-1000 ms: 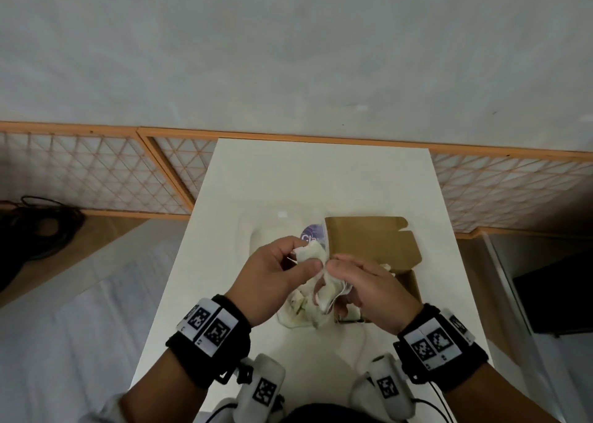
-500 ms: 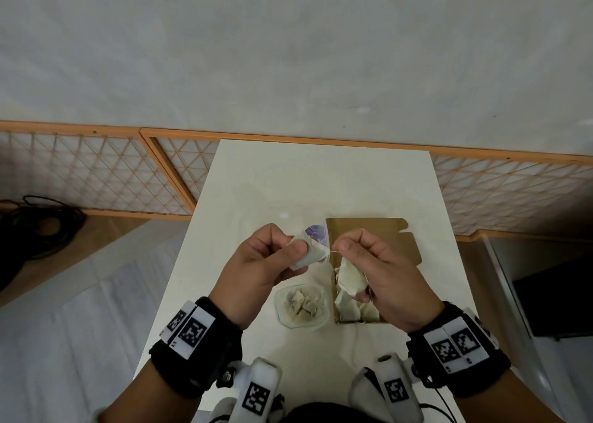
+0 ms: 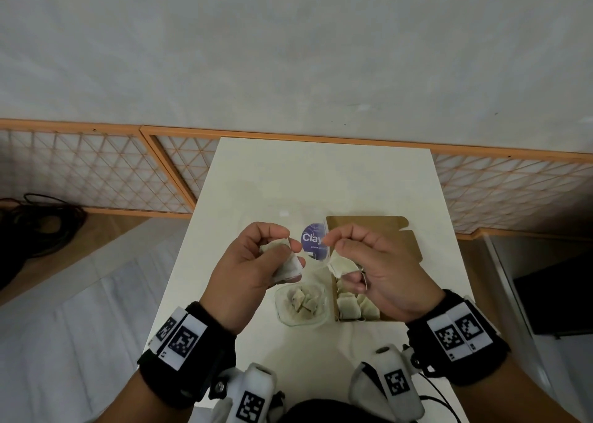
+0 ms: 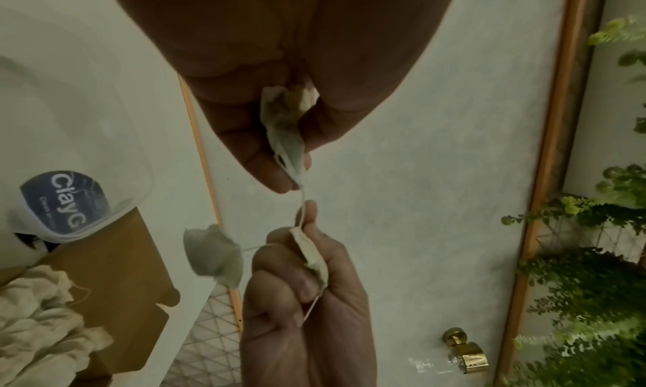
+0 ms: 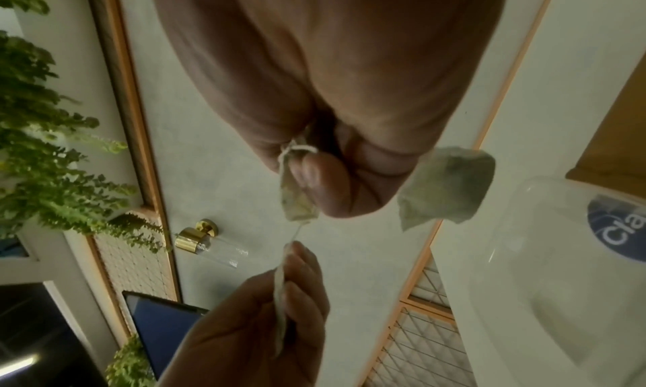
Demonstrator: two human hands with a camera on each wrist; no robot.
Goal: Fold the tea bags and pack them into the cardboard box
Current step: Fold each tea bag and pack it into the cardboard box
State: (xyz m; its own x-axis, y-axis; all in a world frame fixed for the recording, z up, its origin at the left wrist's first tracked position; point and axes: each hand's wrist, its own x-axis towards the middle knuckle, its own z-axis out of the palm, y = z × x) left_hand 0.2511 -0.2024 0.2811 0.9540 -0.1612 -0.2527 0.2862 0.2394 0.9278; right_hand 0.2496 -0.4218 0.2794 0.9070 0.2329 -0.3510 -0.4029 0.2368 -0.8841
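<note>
Above the table, my left hand pinches a pale tea bag between thumb and fingers. My right hand pinches a second small tea bag. A thin string runs between the two hands. Another tea bag dangles below the right hand. The brown cardboard box lies open under the right hand, with several tea bags in it. A clear bowl with more tea bags sits to the box's left.
A clear lid with a purple "Clay" label lies behind the bowl on the white table. The table is narrow, with floor on both sides. A lattice screen runs behind it, and black cables lie at the left.
Both hands rose from over the bowl and drew apart. The bunched tea bags separated, one staying in each hand, with the string now stretched between them.
</note>
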